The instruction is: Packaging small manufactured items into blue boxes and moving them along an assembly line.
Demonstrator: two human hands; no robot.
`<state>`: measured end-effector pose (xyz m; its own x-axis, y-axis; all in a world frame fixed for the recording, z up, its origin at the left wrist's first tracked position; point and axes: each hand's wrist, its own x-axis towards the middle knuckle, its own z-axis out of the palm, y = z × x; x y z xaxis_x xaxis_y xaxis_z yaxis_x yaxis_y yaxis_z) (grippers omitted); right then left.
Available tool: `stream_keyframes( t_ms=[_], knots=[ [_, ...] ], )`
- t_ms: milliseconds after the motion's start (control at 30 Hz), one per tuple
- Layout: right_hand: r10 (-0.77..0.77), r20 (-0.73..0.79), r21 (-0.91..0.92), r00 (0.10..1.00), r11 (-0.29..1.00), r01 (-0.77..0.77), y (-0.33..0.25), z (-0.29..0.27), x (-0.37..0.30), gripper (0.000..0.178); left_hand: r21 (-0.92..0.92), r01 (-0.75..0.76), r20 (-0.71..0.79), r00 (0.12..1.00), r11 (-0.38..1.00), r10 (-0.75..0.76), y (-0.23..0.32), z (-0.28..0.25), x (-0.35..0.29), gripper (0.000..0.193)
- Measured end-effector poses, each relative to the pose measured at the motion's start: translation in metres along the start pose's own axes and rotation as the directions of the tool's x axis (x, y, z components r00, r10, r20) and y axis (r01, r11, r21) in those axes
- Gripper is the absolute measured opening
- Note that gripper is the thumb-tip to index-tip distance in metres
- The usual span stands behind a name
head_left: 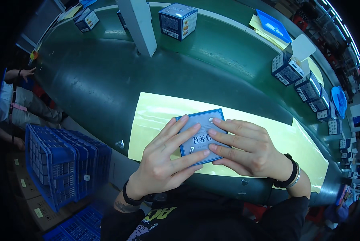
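A small blue cardboard box with a pale blue-grey top face lies between my hands, over a yellow sheet on the green belt. My left hand grips it from the left, its fingers laid across the top face. From the right, my right hand holds it the same way, fingertips on the top and right edge. The sides and underside of the box are hidden by my hands and by the angle.
Ahead stands a blue printed box beside a grey metal post. An open-flapped box and several more line the right side. Blue trays sit at the far edge. Blue crates are stacked at left, near another person.
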<state>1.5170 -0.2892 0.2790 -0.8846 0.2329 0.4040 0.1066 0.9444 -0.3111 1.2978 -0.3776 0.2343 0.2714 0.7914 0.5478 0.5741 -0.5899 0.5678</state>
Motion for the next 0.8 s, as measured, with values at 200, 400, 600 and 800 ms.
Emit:
stream_keyframes(
  t_ms=[200,400,600,800],
  knots=[
    [0.013,0.051,-0.121,0.999,0.993,-0.007,-0.013,0.004,-0.008,0.044,0.027,-0.073,0.039,0.997,0.997,0.072,0.0,0.002,-0.005,0.036],
    [-0.04,0.136,-0.356,0.99,0.931,0.087,-0.01,0.006,-0.016,0.044,0.11,-0.14,0.008,0.99,0.984,0.14,-0.002,0.006,-0.005,0.033],
    [0.112,0.106,-0.222,0.988,0.971,-0.086,-0.024,-0.007,0.017,0.073,-0.086,0.118,-0.11,0.986,0.989,-0.127,-0.007,-0.019,-0.03,0.035],
    [0.277,0.331,-0.046,0.902,0.96,-0.278,0.003,0.007,0.04,0.093,0.031,0.197,-0.07,0.978,0.98,-0.195,-0.017,-0.006,-0.069,0.029]
  ],
)
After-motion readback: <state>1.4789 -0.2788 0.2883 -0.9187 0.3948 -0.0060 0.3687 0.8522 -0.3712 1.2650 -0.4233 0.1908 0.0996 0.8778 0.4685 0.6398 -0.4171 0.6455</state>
